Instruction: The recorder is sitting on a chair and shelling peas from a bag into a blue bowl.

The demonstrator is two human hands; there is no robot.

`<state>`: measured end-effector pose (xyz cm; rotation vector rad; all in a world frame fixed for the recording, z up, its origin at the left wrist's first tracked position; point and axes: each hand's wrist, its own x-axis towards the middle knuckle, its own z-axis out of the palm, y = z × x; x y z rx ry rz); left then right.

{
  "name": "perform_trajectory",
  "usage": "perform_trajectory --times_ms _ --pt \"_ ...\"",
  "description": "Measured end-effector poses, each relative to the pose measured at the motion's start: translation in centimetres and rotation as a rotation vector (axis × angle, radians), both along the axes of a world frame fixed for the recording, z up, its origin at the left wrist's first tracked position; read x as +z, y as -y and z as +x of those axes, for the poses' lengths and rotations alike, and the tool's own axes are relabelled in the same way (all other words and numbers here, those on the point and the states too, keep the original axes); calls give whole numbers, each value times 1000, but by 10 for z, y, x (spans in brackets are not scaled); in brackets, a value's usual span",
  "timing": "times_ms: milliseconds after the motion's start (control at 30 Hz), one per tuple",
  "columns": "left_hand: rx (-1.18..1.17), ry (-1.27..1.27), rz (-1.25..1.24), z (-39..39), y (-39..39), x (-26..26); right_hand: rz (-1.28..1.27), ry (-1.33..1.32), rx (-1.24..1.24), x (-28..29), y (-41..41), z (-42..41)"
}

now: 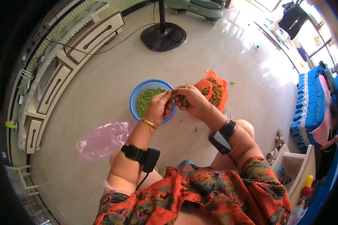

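Both of my hands meet over the right rim of a blue plastic basket (133, 95), which holds many shelled green beans (148, 99). My left hand (161, 106) has its thumb and fingers closed at my right hand's fingertips; whatever it grips is largely hidden. Several green bean pods (183, 100) are held in my right hand (190, 99), and one pod tip sticks up above its fingers. Just beyond my right hand, an orange plastic bag (224, 95) lies open with many brownish pods (215, 91) inside.
A crumpled pink plastic bag (101, 140) lies on the floor left of my legs. Beyond the basket stands a black round stand base (163, 36). Drawers (55, 87) line the left side. Shoes (271, 156), an open cabinet (294, 166) and a person beside a blue-covered bed (312, 104) are at right.
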<state>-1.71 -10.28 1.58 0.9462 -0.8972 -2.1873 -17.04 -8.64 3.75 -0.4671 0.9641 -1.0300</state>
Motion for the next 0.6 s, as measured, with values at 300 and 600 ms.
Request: perform_trajectory --times_ms 300,600 --pt "114 -29 -95 -4 2 -1 -87 -199 83 4 -1 -5" --pt "26 70 -212 2 -4 -6 -187 -315 140 -5 -4 -1"
